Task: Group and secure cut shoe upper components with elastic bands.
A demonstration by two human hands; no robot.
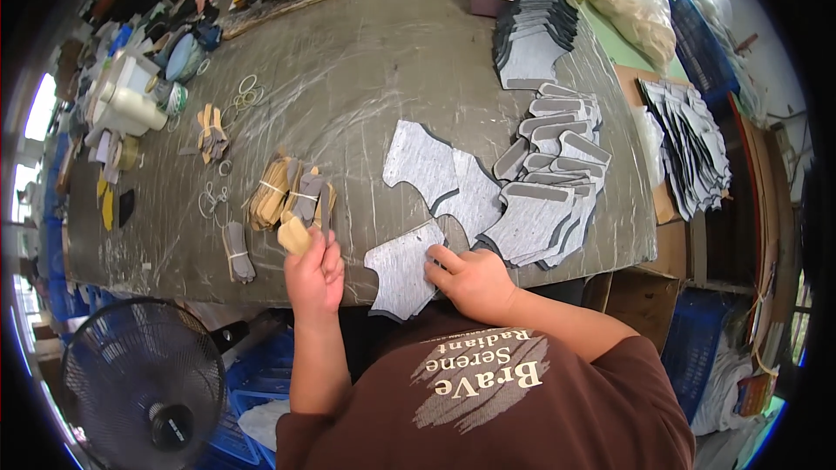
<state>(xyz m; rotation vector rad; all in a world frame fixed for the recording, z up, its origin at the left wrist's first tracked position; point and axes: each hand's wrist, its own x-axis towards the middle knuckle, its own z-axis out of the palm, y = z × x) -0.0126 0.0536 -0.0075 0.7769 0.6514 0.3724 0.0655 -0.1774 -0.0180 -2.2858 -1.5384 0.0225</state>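
Observation:
My left hand (315,274) is closed, pinching a small tan piece (294,235) that looks like leather or fabric. Just beyond it lie a banded bundle of tan strips (269,194) and a bundle of grey strips (306,194). At the table's near edge, my right hand (477,283) has bent fingers on the right side of a grey, dark-edged fabric piece (402,263); its thumb is partly hidden. Beyond that piece lie two similar cut pieces (421,159), overlapping. To the right spreads a fanned pile of grey pieces (533,219) with darker grey strips on them.
Another grey stack (529,52) stands at the far right. Small banded bundles (237,252) and loose rubber bands (248,87) lie on the left. A white bottle (131,104) stands among clutter at the left edge. A black fan (144,387) is below the table, lower left.

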